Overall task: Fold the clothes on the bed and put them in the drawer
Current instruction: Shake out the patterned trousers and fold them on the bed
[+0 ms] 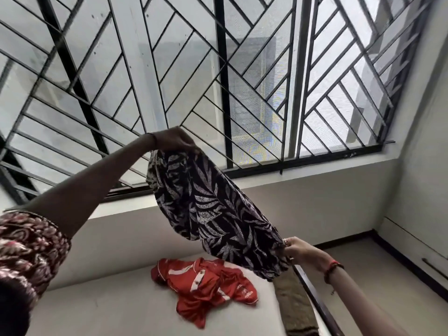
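Left hand [173,139] grips leaf-print garment [213,214] high; right hand [297,249] pinches lower end. Long axis slants upper-left to lower-right, above bed [109,311]. Red shirt [206,284] lies crumpled, probably collar up, on bed.

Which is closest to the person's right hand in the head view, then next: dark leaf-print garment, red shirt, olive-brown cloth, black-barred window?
1. Dark leaf-print garment: pinched in the right hand.
2. Olive-brown cloth: just below, right edge of the bed.
3. Red shirt: on the bed, further left.
4. Black-barred window: farthest, behind the bed.
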`<state>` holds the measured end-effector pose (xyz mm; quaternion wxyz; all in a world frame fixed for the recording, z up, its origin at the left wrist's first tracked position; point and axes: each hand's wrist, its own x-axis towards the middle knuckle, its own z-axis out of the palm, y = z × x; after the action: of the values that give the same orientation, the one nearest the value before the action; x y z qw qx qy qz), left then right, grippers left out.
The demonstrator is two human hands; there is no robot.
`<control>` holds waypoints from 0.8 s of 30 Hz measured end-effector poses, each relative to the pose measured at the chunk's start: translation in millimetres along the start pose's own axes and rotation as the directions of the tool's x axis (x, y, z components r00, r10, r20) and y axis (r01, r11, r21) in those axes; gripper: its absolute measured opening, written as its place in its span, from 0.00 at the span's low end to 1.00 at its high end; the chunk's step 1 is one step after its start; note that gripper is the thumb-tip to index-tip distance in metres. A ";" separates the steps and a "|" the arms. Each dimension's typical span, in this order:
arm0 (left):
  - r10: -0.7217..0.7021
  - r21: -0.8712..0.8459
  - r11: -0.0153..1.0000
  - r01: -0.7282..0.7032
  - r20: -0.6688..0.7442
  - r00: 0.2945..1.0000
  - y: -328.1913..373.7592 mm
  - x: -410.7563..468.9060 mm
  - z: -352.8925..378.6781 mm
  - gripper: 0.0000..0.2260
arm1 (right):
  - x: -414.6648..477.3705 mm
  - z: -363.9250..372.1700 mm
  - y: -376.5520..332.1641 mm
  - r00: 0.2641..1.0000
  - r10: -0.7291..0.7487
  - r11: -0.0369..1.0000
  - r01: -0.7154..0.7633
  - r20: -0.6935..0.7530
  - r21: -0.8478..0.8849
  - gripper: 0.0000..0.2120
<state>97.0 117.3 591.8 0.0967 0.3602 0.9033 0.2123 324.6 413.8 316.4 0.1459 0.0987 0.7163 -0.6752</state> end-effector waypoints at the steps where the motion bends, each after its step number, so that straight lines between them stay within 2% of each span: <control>1: -0.020 0.001 1.000 0.021 -0.010 1.000 -1.3 -1.9 4.9 0.07 | -1.3 -3.2 -0.1 1.000 -0.007 1.000 0.007 0.005 0.030 0.04; 2: -0.042 0.008 0.999 0.043 -0.030 0.999 -4.5 0.9 9.8 0.10 | 0.2 -6.1 1.5 1.000 -0.023 0.997 0.022 0.003 0.079 0.06; 4: -0.116 0.104 0.987 0.124 -0.082 0.990 -22.8 9.3 25.6 0.17 | 2.0 -8.7 0.3 0.999 -0.042 0.989 0.041 0.003 0.144 0.20; 6: -0.195 0.131 0.967 0.219 -0.177 0.965 -29.7 10.7 45.6 0.15 | 1.9 -8.8 -5.0 0.998 -0.062 0.977 0.067 -0.030 0.203 0.28; 9: -0.318 0.059 0.935 0.349 -0.294 0.901 -50.4 16.3 82.4 0.14 | 8.3 -2.5 -10.1 0.994 -0.051 0.970 0.072 -0.094 0.232 0.24; 13: -0.437 -0.163 0.897 0.412 -0.171 0.883 -73.2 18.0 142.0 0.15 | 12.7 16.8 -11.9 0.991 0.031 0.961 0.006 -0.127 0.278 0.04; 15: -0.464 -0.298 0.861 0.411 -0.130 0.876 -68.8 13.3 173.2 0.16 | 15.2 27.3 -13.9 0.988 0.062 0.966 -0.023 -0.143 0.256 0.06; 18: -0.467 -0.410 0.820 0.400 -0.074 0.881 -58.5 7.3 216.9 0.16 | 16.8 47.3 -14.7 0.987 0.092 0.970 -0.059 -0.132 0.236 0.06; 23: -0.280 -0.651 0.711 0.264 0.081 0.957 -21.3 -10.4 264.5 0.11 | 18.6 67.9 -21.8 0.983 0.059 0.939 0.005 -0.174 0.345 0.02; 24: -0.254 -0.688 0.678 0.259 0.111 0.961 -13.9 -13.7 270.0 0.12 | 17.6 70.2 -25.7 0.984 0.024 0.936 0.041 -0.177 0.351 0.08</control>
<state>186.9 183.5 345.1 0.2563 0.1677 0.7977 0.5195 304.7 341.1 331.3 0.0582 0.1802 0.5942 -0.7817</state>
